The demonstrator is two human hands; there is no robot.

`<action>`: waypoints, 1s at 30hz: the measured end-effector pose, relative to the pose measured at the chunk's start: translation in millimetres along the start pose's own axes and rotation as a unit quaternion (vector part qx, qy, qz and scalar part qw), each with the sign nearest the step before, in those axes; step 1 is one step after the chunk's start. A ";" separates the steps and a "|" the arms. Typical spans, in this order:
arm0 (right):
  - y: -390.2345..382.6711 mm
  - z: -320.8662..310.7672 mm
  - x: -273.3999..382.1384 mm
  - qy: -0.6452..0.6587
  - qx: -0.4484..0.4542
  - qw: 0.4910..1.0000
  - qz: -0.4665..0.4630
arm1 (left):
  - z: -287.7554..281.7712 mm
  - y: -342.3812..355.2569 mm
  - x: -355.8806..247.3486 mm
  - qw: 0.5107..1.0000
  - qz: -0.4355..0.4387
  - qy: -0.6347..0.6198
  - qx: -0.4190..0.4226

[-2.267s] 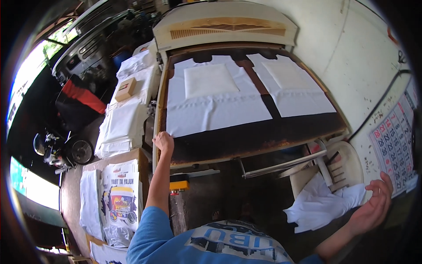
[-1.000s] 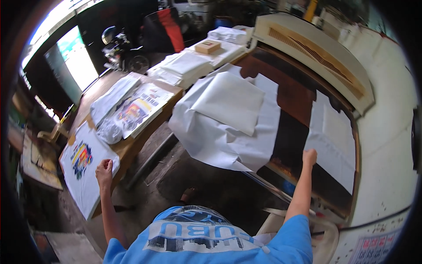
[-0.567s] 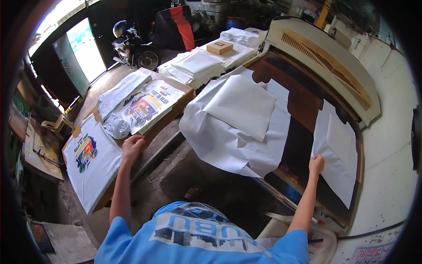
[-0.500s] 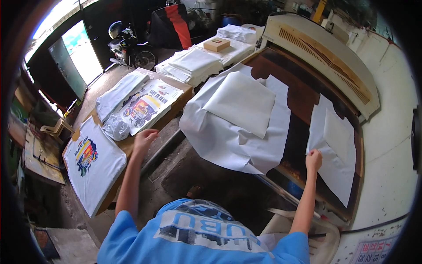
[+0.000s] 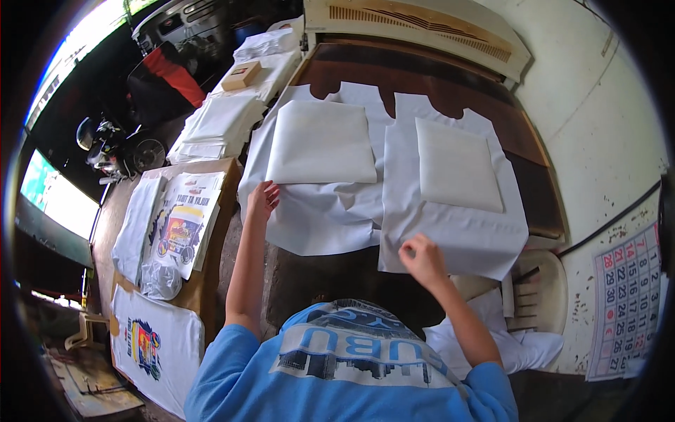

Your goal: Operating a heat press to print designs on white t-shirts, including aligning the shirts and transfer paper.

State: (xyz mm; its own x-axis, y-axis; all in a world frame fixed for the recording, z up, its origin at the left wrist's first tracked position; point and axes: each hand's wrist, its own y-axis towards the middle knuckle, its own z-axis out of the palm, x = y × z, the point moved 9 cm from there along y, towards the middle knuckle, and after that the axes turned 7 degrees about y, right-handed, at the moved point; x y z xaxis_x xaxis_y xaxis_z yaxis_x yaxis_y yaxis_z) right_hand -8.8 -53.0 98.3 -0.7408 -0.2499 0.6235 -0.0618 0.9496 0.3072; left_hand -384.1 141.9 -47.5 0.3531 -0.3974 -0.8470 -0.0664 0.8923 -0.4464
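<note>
Left white cloth (image 5: pixel 316 218) and right white cloth (image 5: pixel 467 228) lie on dark bed (image 5: pixel 422 74), each topped by pad (image 5: pixel 323 144). Laying-out looks done; left cloth creased, flattening seems undone. Left hand (image 5: pixel 263 199) half open, nothing visibly held, beside left cloth's edge. Right hand (image 5: pixel 422 257) curled over right cloth, grip unclear. Cloths cover bed's front edge; bare room behind.

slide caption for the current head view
Left hand and right hand at two white garment panels, each topped by a smaller white sheet
</note>
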 end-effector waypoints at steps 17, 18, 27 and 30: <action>115.2 9.8 -124.8 -0.287 0.036 0.942 0.169 | -6.1 -49.1 -29.7 0.993 0.118 0.009 -0.021; 113.5 5.2 -134.2 -0.297 0.048 0.937 0.177 | -4.1 -61.3 -21.0 0.993 0.117 0.005 -0.005; 115.0 43.4 36.5 -0.191 0.022 0.974 -0.120 | -1.9 -191.6 63.1 0.996 0.087 0.006 -0.021; 82.1 90.0 84.2 -0.132 0.108 0.971 -0.166 | 23.6 -225.7 64.6 0.987 0.142 0.075 -0.013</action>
State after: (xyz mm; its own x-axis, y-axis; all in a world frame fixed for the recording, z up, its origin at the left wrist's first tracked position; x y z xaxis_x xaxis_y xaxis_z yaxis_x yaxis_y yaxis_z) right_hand -136.4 21.0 111.4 -0.8003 -0.5188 0.3005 -0.4446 0.8498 0.2830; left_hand -324.2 -80.1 5.3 0.1751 -0.1620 -0.9711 -0.1681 0.9670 -0.1916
